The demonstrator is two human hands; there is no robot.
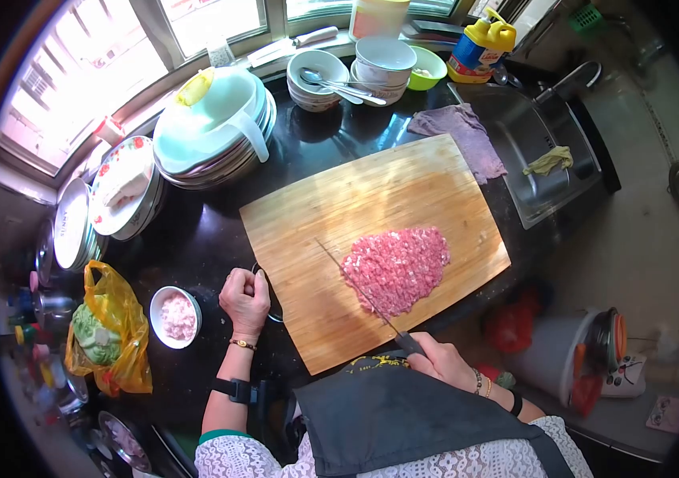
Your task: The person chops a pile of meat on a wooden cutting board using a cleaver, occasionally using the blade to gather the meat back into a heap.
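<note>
Chopping is judged in hand. Minced meat (397,269) is seen on the board (308,215), ahead of the right fingers (429,354), which are wrapped round the knife (409,342). Left fingers (240,288) curled beside it; grip undetermined. Steady blade control judged needed next.

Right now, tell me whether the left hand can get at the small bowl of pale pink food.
Probably yes: the small bowl stands close by the left hand on the counter, and only bare counter shows between them.
</note>
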